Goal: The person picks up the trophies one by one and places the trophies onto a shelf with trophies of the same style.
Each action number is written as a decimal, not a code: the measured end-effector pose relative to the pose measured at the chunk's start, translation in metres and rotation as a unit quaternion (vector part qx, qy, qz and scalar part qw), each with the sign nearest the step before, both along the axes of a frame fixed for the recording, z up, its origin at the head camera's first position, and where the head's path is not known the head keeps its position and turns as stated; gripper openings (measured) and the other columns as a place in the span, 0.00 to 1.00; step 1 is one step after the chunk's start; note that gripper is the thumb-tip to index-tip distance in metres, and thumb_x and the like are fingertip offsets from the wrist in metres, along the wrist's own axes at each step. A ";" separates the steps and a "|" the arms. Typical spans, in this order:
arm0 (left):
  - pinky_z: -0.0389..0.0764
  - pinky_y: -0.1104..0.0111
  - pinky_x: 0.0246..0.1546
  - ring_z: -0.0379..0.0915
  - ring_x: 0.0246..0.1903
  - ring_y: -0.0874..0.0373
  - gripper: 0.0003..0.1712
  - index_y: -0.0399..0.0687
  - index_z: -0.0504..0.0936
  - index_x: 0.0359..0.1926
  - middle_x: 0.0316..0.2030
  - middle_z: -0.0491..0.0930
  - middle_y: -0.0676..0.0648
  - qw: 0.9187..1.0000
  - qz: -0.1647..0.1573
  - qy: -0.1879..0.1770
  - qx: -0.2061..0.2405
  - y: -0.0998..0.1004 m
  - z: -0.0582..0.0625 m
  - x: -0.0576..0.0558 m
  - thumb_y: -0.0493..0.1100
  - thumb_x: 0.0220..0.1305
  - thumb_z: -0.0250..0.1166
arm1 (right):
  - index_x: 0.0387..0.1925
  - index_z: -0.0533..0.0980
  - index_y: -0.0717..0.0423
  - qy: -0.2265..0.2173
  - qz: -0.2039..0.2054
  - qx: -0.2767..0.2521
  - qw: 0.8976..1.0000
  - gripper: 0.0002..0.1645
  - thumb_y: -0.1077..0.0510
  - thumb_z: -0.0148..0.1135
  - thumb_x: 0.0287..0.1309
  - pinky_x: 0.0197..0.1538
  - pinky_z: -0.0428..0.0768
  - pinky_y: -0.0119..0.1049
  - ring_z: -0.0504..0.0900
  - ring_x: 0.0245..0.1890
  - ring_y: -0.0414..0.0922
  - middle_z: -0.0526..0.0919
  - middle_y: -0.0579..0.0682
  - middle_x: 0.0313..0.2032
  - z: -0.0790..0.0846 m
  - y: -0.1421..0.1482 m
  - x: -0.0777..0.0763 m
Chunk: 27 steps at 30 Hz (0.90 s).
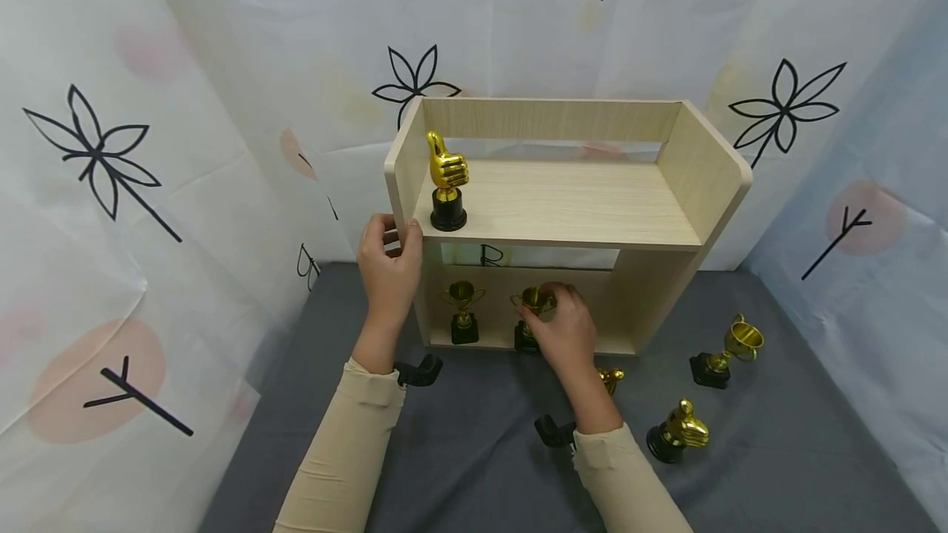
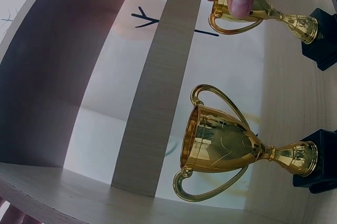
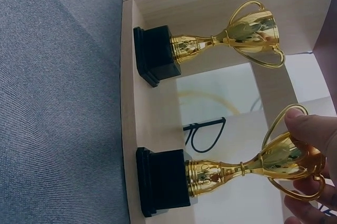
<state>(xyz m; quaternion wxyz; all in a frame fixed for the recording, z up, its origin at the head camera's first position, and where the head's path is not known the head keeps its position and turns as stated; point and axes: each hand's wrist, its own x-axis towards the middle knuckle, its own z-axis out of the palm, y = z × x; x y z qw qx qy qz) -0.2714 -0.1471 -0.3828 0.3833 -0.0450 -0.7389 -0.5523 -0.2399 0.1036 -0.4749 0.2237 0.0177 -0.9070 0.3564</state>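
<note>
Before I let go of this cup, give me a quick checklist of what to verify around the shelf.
1. Left hand holding the shelf: ok, at its left side.
2. Right hand gripping the held cup: ok, by its upper part.
3. Held cup's base fully seated on the bottom board: cannot tell.
4. Neighbouring cup upright and apart from the held one: ok.
5. Upper thumb trophy upright: ok.
6. All trophies shelved: not ok; a loose cup, a second thumb trophy and a partly hidden gold piece are on the table.
</note>
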 end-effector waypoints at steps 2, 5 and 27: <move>0.87 0.46 0.42 0.85 0.43 0.45 0.15 0.40 0.82 0.47 0.45 0.81 0.40 1.000 0.001 0.001 0.001 0.000 0.000 0.000 0.49 0.75 0.64 | 0.53 0.83 0.57 0.000 0.003 -0.002 1.000 0.29 0.45 0.82 0.57 0.45 0.86 0.56 0.87 0.48 0.57 0.86 0.59 0.50 0.000 0.000 -0.001; 0.87 0.45 0.43 0.85 0.43 0.44 0.15 0.40 0.82 0.46 0.46 0.81 0.40 1.000 0.003 0.002 0.001 0.000 0.000 0.000 0.49 0.75 0.64 | 0.53 0.83 0.57 0.002 0.005 -0.003 1.000 0.29 0.45 0.81 0.57 0.44 0.86 0.56 0.87 0.48 0.57 0.86 0.58 0.50 0.000 -0.001 -0.002; 0.87 0.50 0.42 0.84 0.44 0.45 0.15 0.41 0.82 0.47 0.46 0.80 0.40 1.000 0.003 -0.007 -0.008 0.000 -0.001 0.000 0.50 0.77 0.63 | 0.57 0.82 0.57 -0.005 0.016 -0.009 1.000 0.29 0.46 0.79 0.60 0.50 0.85 0.59 0.86 0.54 0.60 0.85 0.60 0.55 -0.002 -0.002 -0.009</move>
